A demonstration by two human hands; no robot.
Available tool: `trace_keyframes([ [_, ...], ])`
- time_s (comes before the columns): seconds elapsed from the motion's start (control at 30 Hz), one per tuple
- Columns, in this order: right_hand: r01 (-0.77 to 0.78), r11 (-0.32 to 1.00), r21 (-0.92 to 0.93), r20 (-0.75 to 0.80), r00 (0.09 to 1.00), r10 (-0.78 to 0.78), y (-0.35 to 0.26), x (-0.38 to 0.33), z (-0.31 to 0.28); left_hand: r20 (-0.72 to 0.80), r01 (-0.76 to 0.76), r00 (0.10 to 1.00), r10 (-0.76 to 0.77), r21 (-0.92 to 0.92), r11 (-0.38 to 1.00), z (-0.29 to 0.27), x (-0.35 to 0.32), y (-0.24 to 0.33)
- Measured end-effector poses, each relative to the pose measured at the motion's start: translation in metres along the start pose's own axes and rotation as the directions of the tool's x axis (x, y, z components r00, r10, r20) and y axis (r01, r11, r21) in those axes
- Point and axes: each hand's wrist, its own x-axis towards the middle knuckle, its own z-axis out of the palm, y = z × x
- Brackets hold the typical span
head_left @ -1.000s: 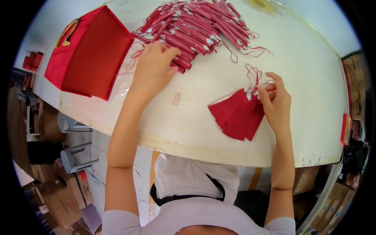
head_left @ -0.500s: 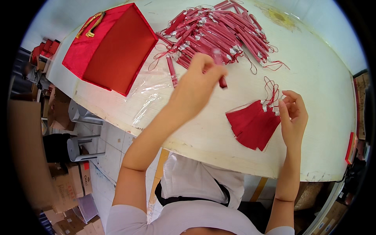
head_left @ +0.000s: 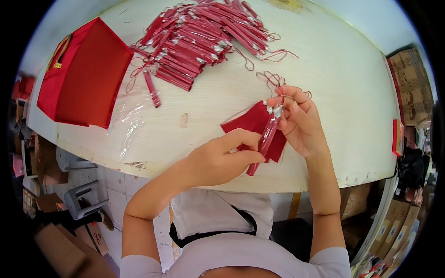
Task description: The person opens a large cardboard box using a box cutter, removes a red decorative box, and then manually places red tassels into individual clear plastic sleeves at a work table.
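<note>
Red wrapped tassel (head_left: pixel 269 136) slants over the near part of the table (head_left: pixel 204 120), its lower length grasped between thumb and fingers of the left hand (head_left: pixel 222 156). Right hand (head_left: pixel 301 123) pinches red cords (head_left: pixel 282 96) by the tassel's silver top. Just behind it, a red tassel fan (head_left: pixel 250 119) spreads out. Judgement: a firm pinch at the top, light left-hand grip and cords kept untwisted should prevent creases and tangles. Farther off, leftward: clear film (head_left: pixel 132 125), one lone tassel (head_left: pixel 151 90), red box (head_left: pixel 65 81); beyond, a tassel heap (head_left: pixel 185 51).
</note>
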Motion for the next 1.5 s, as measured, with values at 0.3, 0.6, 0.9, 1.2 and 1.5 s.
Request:
trace_keyframes([
  [0.3, -0.003, 0.996, -0.087, 0.014, 1.000, 0.004, 0.003, -0.005, 0.002, 0.148, 0.320, 0.864, -0.481, -0.899, 0.298, 0.007, 0.014, 0.003],
  [0.6, 0.091, 0.995, -0.035, 0.028, 0.996, -0.090, 0.005, -0.008, 0.008, 0.310, 0.527, 0.812, -0.494, -0.752, 0.395, 0.007, 0.011, 0.006],
  [0.9, 0.131, 0.991, -0.002, 0.007, 0.991, -0.131, 0.002, -0.007, 0.009, 0.139, 0.552, 0.833, -0.535, -0.277, 0.787, -0.018, -0.006, 0.015],
  [1.2, 0.163, 0.924, 0.346, 0.091, 0.974, -0.206, -0.019, -0.006, -0.015, -0.191, 0.496, 0.868, -0.459, 0.302, 0.814, -0.073, -0.057, 0.009],
  [1.5, -0.080, 0.993, 0.091, -0.157, 0.983, 0.094, -0.010, 0.006, -0.020, -0.367, 0.473, 0.880, -0.300, 0.725, 0.501, -0.140, -0.086, -0.030],
])
